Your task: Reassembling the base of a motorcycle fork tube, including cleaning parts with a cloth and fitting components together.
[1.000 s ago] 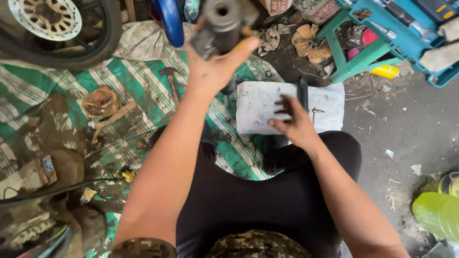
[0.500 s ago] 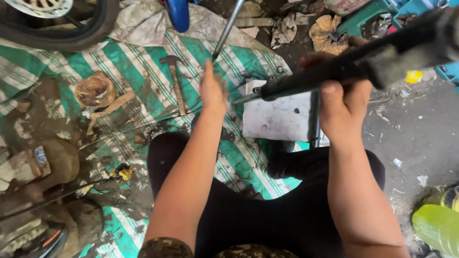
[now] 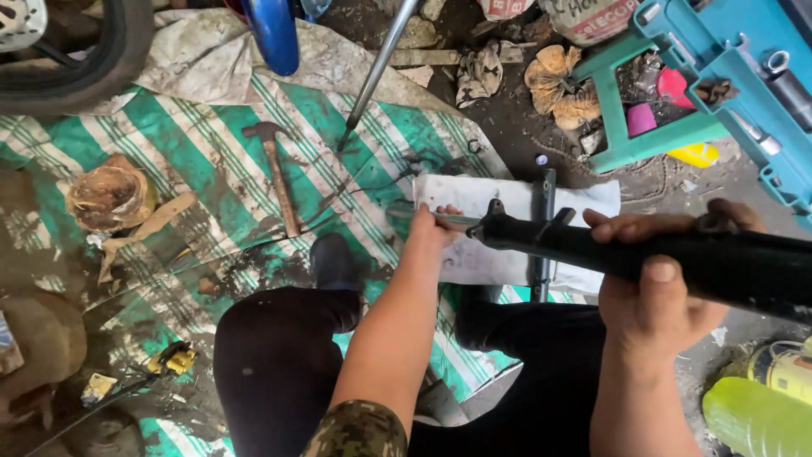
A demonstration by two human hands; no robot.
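Observation:
My right hand (image 3: 660, 283) grips a black fork tube (image 3: 727, 262) that lies level across my lap, its end pointing left. My left hand (image 3: 433, 230) is closed on a thin silver rod (image 3: 423, 214) at the tube's left end. Under both lies a white cloth (image 3: 499, 199) with a black metal part (image 3: 545, 211) on it. My knees in black trousers are below.
A hammer (image 3: 275, 169) and a chrome tube (image 3: 376, 68) lie on the green striped tarp (image 3: 211, 144). A tyre (image 3: 93, 59) sits top left, a teal stool (image 3: 677, 101) with tools top right, and a yellow-green bottle (image 3: 753, 415) bottom right.
The black tube has dropped lower and levelled out across my lap. My left hand moved from open above the tarp to the tube's end and closed on the silver rod.

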